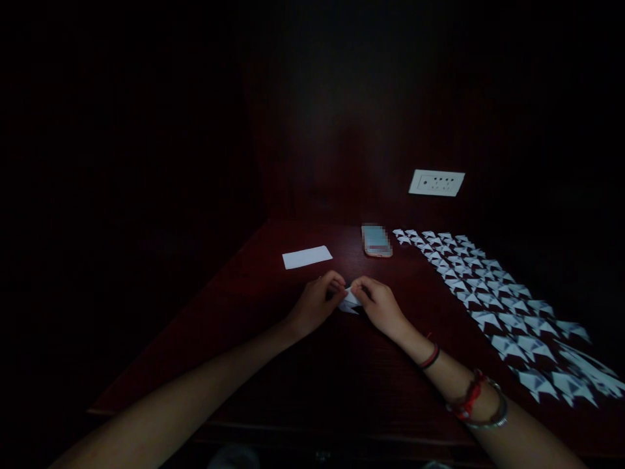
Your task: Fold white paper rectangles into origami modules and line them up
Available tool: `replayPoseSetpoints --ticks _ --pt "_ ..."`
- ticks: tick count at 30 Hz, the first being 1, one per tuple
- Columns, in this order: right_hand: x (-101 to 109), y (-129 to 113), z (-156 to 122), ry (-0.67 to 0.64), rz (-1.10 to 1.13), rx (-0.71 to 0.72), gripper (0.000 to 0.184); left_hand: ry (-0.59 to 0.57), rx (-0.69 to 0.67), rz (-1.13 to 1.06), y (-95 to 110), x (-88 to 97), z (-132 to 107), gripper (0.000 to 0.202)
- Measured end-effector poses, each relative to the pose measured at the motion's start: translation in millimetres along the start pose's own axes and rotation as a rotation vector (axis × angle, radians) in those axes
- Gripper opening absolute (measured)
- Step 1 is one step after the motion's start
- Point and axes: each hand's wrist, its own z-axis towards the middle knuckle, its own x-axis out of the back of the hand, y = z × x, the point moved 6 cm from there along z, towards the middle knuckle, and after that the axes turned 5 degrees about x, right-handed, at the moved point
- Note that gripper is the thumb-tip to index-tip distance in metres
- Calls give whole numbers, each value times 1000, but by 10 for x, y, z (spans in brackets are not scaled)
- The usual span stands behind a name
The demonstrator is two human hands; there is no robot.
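- Your left hand (313, 303) and right hand (381, 305) pinched a folded white paper (349, 302) between them
- A paper strip (307, 257) and a phone (376, 240) lay beyond

Right forearm (453, 376): dark-red wristband (430, 357), red knotted bracelet (471, 395), silvery bangle (500, 418).

Head-worn view, forward and down
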Motion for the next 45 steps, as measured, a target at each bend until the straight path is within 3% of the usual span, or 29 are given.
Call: replayPoseSetpoints --ticks 6,13,21,25,29,31,37,41,45 --pt "-6 53 -12 -24 30 -47 12 -6 52 -8 -89 1 13 6" --pt "-22 159 -30 -23 48 -150 26 -24 68 61 -69 38 20 12" --pt "-45 243 -41 -97 -44 -175 16 -92 -63 263 -117 -55 10 29" --pt "-52 237 -31 -126 -141 -102 15 -89 -133 396 -80 -95 -1 25" --pt "7 199 -18 -114 -211 -10 16 -219 -243 469 -47 -190 -32 13" --pt "9 163 -27 -165 -215 46 18 -264 -275 493 -44 -218 -53 14" --pt "-55 100 -83 -310 -265 137 17 -230 -284 578 13 -184 -87 14" --pt "-58 75 -90 -338 -259 157 19 -329 -287 583 27 -201 -125 22" --pt "-36 3 -143 -470 -241 241 25 -339 -312 586 5 -188 -172 28"
